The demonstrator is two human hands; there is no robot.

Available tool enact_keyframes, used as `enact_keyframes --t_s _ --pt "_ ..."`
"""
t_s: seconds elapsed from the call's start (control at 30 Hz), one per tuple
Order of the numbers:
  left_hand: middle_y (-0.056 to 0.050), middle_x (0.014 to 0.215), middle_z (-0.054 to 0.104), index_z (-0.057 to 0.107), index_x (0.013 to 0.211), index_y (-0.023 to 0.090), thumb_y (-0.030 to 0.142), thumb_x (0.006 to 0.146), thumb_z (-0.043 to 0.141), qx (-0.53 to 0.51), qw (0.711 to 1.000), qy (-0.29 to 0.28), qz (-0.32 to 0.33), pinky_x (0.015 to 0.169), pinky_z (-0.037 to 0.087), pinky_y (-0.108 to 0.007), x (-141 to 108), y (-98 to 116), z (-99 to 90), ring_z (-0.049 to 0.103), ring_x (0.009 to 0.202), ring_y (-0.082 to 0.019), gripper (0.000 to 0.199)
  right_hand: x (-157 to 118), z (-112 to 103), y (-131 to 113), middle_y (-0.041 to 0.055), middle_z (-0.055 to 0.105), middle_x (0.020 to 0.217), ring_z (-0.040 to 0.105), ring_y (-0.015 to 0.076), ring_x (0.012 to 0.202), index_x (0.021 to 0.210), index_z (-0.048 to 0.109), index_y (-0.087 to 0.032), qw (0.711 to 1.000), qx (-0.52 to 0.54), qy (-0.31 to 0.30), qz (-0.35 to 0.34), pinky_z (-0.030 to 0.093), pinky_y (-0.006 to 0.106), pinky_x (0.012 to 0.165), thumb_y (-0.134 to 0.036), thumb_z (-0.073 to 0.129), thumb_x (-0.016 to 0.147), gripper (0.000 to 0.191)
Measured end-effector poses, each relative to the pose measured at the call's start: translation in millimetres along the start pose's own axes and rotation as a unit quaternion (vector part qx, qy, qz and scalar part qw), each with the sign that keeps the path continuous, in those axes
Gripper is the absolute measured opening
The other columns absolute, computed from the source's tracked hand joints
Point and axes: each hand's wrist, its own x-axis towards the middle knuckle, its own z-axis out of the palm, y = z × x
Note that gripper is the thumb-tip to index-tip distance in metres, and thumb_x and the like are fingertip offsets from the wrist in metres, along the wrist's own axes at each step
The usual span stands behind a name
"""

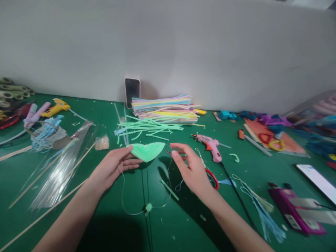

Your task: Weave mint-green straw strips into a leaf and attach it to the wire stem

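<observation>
My left hand [115, 164] pinches the left end of a mint-green, shallow heart-shaped piece [147, 151] that looks made of fuzzy pipe cleaners. At its right tip, my right hand [187, 164] is closed, thumb against index finger, on what looks like a thin clear thread. This thread [123, 196] droops in a loop between both hands. Thin dark strands run below the piece past a small green pompom-like ball [148, 207]. Scissors with a red handle [213, 178] lie partly hidden under my right hand. A short green pipe cleaner [169, 190] rests between my hands.
Beyond the piece lie loose green pipe cleaners [152, 126] and pastel bundles [165, 108], with a phone [132, 92] against the wall. A pink glue gun [211, 146] is at right, its cord trailing forward. Clear plastic sleeves [60, 168] and wooden sticks [49, 216] lie left.
</observation>
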Motion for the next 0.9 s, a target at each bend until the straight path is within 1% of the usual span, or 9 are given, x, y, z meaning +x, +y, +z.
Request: enact_keyframes --t_s 0.17,0.27,0.33,0.47,0.53,0.6,0.7,0.77,0.9 --pt "-0.016 0.128 0.067 0.067 0.122 0.016 0.066 0.081 0.057 -0.037 0.984 -0.155 0.082 0.091 0.055 -0.040 -12 4 0.4 0.063 0.117 -0.032 0.065 -10 19 -19 0.0127 0.046 0.146 0.047 0.0255 0.130 0.143 0.038 -0.024 0.967 0.172 -0.176 0.070 0.043 0.044 0.103 -0.059 0.053 0.089 0.065" --pt "-0.016 0.144 0.053 0.059 0.134 0.017 0.083 0.067 0.052 -0.029 0.949 -0.294 0.111 0.111 0.036 -0.047 -25 4 6.3 0.039 0.139 -0.036 0.094 -8 26 -24 0.0132 0.038 0.152 0.043 0.0277 0.135 0.145 0.028 -0.028 0.883 0.381 -0.243 0.128 0.042 0.049 0.104 -0.072 0.053 0.082 0.081" --pt "-0.015 0.144 0.054 0.060 0.134 0.019 0.080 0.065 0.058 -0.017 0.944 -0.312 0.102 0.113 0.033 -0.046 -31 3 10.1 0.039 0.139 -0.036 0.092 -5 27 -29 0.0108 0.040 0.152 0.045 0.0282 0.134 0.140 0.032 -0.032 0.817 0.484 -0.269 0.162 0.046 0.050 0.101 -0.076 0.045 0.082 0.075" --pt "-0.010 0.101 0.075 0.073 0.111 0.020 0.060 0.076 0.068 -0.033 0.975 -0.150 0.160 0.077 0.055 -0.032 -23 2 8.4 0.069 0.090 -0.024 0.053 1 23 -34 0.0070 0.047 0.148 0.047 0.0248 0.133 0.128 0.041 -0.033 0.755 0.566 -0.253 0.214 0.046 0.049 0.101 -0.068 0.036 0.091 0.051" --pt "0.001 0.072 0.067 0.074 0.095 0.021 0.043 0.084 0.067 -0.038 0.972 0.011 0.230 0.055 0.047 -0.019 -13 2 4.1 0.060 0.062 -0.011 0.026 2 21 -33 0.0085 0.049 0.147 0.049 0.0253 0.133 0.122 0.043 -0.031 0.723 0.602 -0.244 0.236 0.043 0.051 0.103 -0.070 0.032 0.091 0.051" --pt "0.002 0.081 0.066 0.072 0.096 0.021 0.035 0.083 0.070 -0.015 0.958 0.112 0.265 0.057 0.044 -0.015 -5 2 0.8 0.058 0.069 -0.008 0.019 0 21 -30 0.0101 0.052 0.144 0.053 0.0266 0.129 0.118 0.044 -0.030 0.694 0.632 -0.244 0.242 0.040 0.052 0.104 -0.075 0.029 0.088 0.056" --pt "-0.001 0.099 0.070 0.069 0.104 0.020 0.037 0.084 0.068 0.029 0.967 0.085 0.240 0.070 0.048 -0.017 -1 0 1.3 0.062 0.083 -0.011 0.026 -5 24 -25 0.0103 0.056 0.141 0.057 0.0278 0.124 0.119 0.047 -0.030 0.680 0.647 -0.257 0.228 0.039 0.050 0.104 -0.079 0.026 0.086 0.063" --pt "-0.002 0.084 0.071 0.068 0.101 0.018 0.039 0.084 0.068 0.057 0.977 0.032 0.201 0.064 0.049 -0.019 -2 -2 3.9 0.062 0.072 -0.012 0.027 -7 26 -20 0.0110 0.059 0.137 0.059 0.0283 0.122 0.122 0.049 -0.030 0.688 0.636 -0.271 0.220 0.040 0.050 0.102 -0.080 0.024 0.085 0.067" --pt "0.001 0.057 0.066 0.068 0.088 0.016 0.033 0.076 0.078 0.102 0.976 0.022 0.191 0.051 0.045 -0.018 -9 -3 6.8 0.058 0.053 -0.011 0.023 -5 21 0 0.0157 0.064 0.129 0.063 0.0286 0.113 0.123 0.059 -0.022 0.773 0.544 -0.277 0.172 0.047 0.048 0.093 -0.075 0.033 0.087 0.068"
